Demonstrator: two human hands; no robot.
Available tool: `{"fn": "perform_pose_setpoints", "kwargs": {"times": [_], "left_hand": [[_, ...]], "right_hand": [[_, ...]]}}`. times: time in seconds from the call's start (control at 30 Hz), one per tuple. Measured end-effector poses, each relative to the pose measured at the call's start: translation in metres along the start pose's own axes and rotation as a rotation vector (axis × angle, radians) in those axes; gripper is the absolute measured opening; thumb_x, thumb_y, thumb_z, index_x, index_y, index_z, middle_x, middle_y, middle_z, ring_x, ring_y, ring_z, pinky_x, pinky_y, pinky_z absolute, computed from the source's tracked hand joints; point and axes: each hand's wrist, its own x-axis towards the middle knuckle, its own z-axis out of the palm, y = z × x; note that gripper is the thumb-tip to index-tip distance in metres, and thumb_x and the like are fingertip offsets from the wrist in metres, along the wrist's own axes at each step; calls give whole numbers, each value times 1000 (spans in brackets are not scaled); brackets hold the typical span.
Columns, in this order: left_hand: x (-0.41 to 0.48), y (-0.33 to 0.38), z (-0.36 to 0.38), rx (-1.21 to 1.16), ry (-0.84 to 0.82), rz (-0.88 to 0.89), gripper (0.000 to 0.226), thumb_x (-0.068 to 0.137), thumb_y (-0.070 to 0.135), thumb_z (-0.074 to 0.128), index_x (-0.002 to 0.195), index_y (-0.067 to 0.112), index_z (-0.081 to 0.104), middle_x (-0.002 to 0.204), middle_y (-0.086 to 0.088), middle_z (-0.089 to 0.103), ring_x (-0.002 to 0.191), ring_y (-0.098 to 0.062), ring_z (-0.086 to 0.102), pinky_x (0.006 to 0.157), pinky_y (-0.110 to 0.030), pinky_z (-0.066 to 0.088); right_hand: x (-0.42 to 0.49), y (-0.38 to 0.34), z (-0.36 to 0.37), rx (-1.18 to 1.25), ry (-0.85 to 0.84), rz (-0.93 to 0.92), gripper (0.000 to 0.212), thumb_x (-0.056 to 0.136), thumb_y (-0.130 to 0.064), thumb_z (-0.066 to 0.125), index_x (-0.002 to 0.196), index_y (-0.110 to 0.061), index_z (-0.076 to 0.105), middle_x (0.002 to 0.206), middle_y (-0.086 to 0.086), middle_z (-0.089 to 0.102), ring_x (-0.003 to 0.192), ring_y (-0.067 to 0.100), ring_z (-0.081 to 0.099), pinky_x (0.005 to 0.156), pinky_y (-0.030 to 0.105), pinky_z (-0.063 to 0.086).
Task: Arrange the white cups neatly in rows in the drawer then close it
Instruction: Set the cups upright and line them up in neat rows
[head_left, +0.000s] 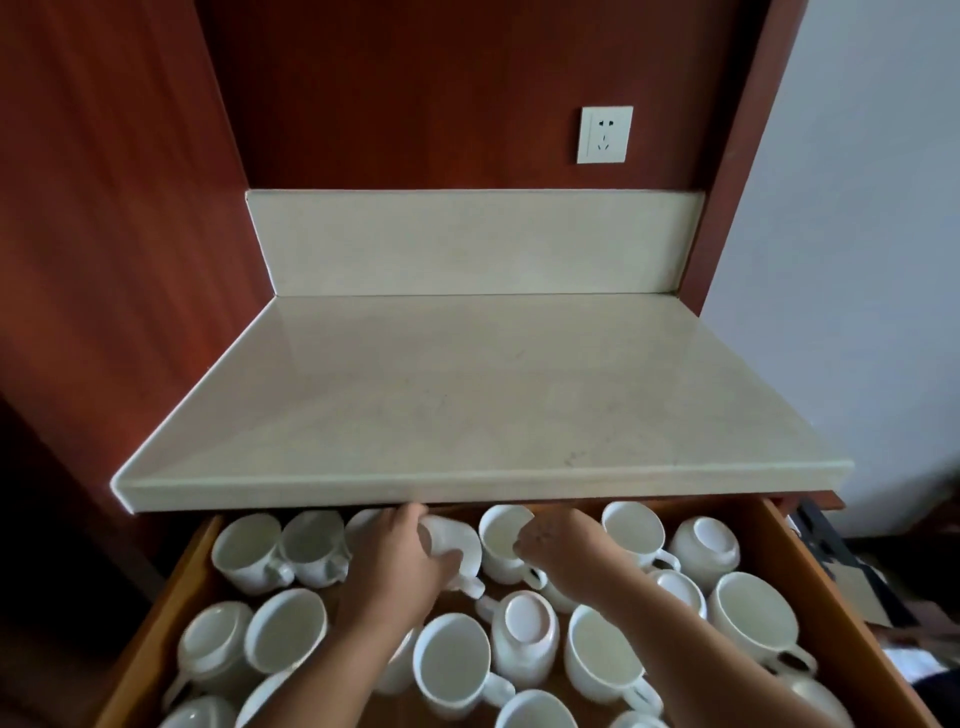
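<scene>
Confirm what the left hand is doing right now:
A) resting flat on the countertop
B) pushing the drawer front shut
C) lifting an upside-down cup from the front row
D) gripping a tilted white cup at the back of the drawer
D: the left hand has its fingers and thumb curled round a tilted white cup in the back row of the open drawer, just below the countertop edge.

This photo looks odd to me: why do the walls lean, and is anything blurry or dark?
Head view: the wide lens bends the wood panels outward and splays the countertop; the corners fall dark, especially lower left; the left hand and right hand, gripping white cups, look smeared; the countertop shows mild sheen, no hard glare.
</scene>
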Motion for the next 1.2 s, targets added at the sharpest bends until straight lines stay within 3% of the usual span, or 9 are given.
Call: {"fn": "perform_pose_setpoints", "kwargs": {"times": [0.13,0.27,0.43,0.57,0.8,0.93,1.03,1.13,1.2], "left_hand": [[-17,2,-21,-295,-23,-175,46,72,46,83,109,29,62,96,16,63,89,-10,60,76,-28,45],[-31,-9,-38,-646,-109,-278,48,56,59,81,92,29,72,86,7,75,81,-12,69,78,-35,55],[-47,-12,-59,-1002,-444,-239,28,88,18,77,116,17,71,110,-12,76,97,-22,74,72,-31,56],[-39,-18,-75,-831,-613,-54,54,72,26,88,122,28,69,117,-4,73,105,-20,72,83,-33,59],[-37,6,-86,-422,-645,233,69,64,26,86,120,53,56,105,16,73,93,3,70,80,-28,61],[-32,-3,-82,-458,-561,140,76,56,29,85,124,43,56,105,15,74,97,-4,70,88,-37,61],[-29,-17,-70,-474,-441,38,89,47,40,86,129,44,52,109,16,72,98,-3,68,93,-37,57],[-31,-25,-52,-533,-332,-93,100,48,49,87,136,55,40,129,20,60,111,-6,63,102,-42,52],[-34,-22,-41,-590,-267,-158,85,51,51,87,125,60,47,124,20,64,108,-6,64,100,-42,54]], "right_hand": [[-9,-15,10,207,-19,108,40,87,-49,63,99,-12,74,91,4,72,78,20,66,76,34,59],[-22,-34,20,586,-115,321,63,82,-67,68,112,-12,67,111,15,70,83,27,71,76,41,63],[-42,-62,16,870,-260,323,58,82,-54,76,119,-9,69,114,23,72,98,40,73,86,55,59],[-57,-83,8,711,-186,170,40,81,-38,77,105,-6,77,104,21,75,84,36,72,77,48,55],[-72,-115,6,84,-89,1,39,71,-58,75,87,-23,77,82,-2,76,76,17,72,65,30,55],[-59,-94,-3,211,-65,-8,55,71,-63,72,96,-14,74,94,14,74,74,18,66,69,38,54],[-40,-58,-15,245,36,46,40,81,-47,72,93,-9,75,86,16,73,72,19,62,74,45,58],[-28,-24,-17,99,125,82,30,82,-29,70,82,0,64,61,1,52,56,17,44,53,31,35],[-20,-10,-16,-4,128,61,27,81,-23,68,64,-8,53,54,-3,40,49,15,33,51,29,25]]}}
